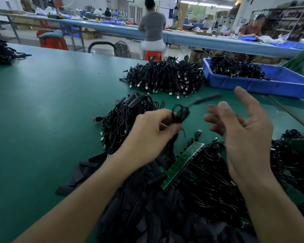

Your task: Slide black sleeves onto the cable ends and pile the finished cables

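The cable (180, 114) in the left grip (153, 134) is all smear, its far end (207, 99), out toward the blue bin (253, 86), just a dark streak. Curled fingers hide where it's pinched. The bin itself runs off the right edge. Nearer than the bin, the heap of black sleeves (147, 207) is cut by the bottom edge, and the green circuit-board strip (182, 163) dives under cables. Far left of the bin, a dark pile (0, 50) is clipped, too dim to name.

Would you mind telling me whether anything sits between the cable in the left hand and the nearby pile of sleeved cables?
Nothing visible does. The left hand grips the coiled cable right beside the pile of sleeved cables; the open right hand is on the other side.
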`<action>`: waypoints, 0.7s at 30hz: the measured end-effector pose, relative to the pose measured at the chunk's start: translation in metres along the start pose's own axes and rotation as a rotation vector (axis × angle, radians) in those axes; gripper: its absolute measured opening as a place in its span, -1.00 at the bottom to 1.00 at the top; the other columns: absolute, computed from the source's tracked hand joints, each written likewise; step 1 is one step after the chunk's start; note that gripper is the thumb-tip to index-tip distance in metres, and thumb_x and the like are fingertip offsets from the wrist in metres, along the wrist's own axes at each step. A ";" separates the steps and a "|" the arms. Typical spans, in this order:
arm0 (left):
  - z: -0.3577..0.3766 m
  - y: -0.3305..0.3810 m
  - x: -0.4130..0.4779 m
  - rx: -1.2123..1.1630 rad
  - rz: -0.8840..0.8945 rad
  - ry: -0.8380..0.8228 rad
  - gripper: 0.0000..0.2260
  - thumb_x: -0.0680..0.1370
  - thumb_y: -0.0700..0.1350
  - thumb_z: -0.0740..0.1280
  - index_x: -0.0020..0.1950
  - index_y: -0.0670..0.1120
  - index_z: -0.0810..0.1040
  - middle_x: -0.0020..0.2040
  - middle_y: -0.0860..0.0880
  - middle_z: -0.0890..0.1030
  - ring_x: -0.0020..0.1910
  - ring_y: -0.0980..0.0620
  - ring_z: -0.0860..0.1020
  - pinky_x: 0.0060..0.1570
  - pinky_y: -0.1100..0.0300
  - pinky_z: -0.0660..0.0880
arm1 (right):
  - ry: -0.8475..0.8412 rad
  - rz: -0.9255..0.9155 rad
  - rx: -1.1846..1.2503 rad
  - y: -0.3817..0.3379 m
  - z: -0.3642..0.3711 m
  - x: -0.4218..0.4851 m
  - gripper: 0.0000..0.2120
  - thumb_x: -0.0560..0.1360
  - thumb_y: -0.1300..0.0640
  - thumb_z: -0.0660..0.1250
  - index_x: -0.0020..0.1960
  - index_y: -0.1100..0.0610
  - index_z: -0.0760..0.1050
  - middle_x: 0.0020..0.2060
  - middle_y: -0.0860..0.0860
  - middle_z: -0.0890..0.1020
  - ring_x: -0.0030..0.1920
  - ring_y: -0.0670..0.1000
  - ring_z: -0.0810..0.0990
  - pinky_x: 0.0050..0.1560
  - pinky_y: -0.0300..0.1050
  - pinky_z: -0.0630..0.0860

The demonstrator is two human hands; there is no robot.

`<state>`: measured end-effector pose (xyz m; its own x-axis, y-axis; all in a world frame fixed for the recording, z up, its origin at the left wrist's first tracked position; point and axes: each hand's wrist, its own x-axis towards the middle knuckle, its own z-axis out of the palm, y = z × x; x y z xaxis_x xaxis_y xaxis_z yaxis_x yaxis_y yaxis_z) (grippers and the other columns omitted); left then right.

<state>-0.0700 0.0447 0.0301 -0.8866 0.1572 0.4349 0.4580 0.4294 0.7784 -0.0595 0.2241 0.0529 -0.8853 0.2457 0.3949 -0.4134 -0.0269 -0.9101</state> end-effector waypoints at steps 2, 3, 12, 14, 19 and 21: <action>-0.010 -0.007 0.006 0.002 -0.035 0.168 -0.88 0.56 -0.10 0.42 0.02 0.12 0.61 -0.15 0.23 0.66 -0.16 0.31 0.62 -0.16 0.50 0.50 | -0.019 0.058 -0.104 -0.001 -0.012 0.007 -0.68 0.63 0.14 0.31 0.35 -0.06 0.45 -0.15 -0.06 0.75 -0.14 -0.05 0.73 -0.23 -0.28 0.59; -0.014 -0.012 0.009 0.000 -0.060 0.262 -0.85 0.56 -0.10 0.44 -0.01 0.17 0.58 -0.18 0.24 0.67 -0.19 0.30 0.63 -0.18 0.50 0.50 | -0.043 0.079 -0.187 0.000 -0.019 0.011 -0.74 0.62 0.17 0.31 0.27 -0.07 0.51 -0.17 -0.09 0.74 -0.15 -0.06 0.73 -0.25 -0.28 0.58; -0.029 -0.050 0.032 0.289 -0.295 0.550 -0.80 0.50 -0.04 0.50 0.07 0.02 0.56 -0.05 0.11 0.56 -0.15 0.18 0.51 -0.25 0.46 0.33 | -0.375 0.169 -0.868 0.014 -0.039 0.014 -0.81 0.59 0.06 0.33 0.19 -0.07 0.58 -0.16 -0.20 0.64 -0.19 -0.07 0.66 -0.25 -0.25 0.53; -0.024 -0.053 0.031 0.369 -0.326 0.568 -0.71 0.50 -0.02 0.49 0.18 0.03 0.52 0.08 0.07 0.48 -0.05 0.13 0.42 -0.17 0.30 0.26 | -0.395 0.164 -0.870 0.017 -0.032 0.011 -0.77 0.58 -0.12 0.31 0.19 -0.10 0.57 -0.20 -0.25 0.57 -0.21 -0.26 0.56 -0.28 -0.44 0.35; -0.015 -0.048 0.020 0.354 -0.262 0.668 -0.61 0.50 -0.04 0.49 0.26 0.06 0.44 0.08 0.06 0.38 -0.15 0.28 0.39 -0.16 0.40 0.27 | -0.454 0.110 -0.893 0.026 -0.016 -0.001 -0.78 0.55 0.01 0.41 0.18 -0.06 0.60 -0.16 -0.16 0.56 -0.17 -0.26 0.53 -0.26 -0.52 0.36; -0.011 -0.041 0.014 0.360 -0.132 0.625 -0.77 0.49 0.00 0.48 0.09 0.06 0.52 -0.09 0.14 0.40 -0.21 0.35 0.39 -0.26 0.46 0.28 | -0.346 0.091 -0.780 0.028 -0.013 -0.003 -0.89 0.53 0.08 0.44 0.05 -0.07 0.65 -0.19 -0.15 0.63 -0.18 -0.23 0.61 -0.27 -0.52 0.44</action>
<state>-0.1007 0.0196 0.0097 -0.6814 -0.4068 0.6085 0.2051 0.6919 0.6922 -0.0658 0.2354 0.0249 -0.9756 -0.0373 0.2164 -0.1846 0.6732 -0.7161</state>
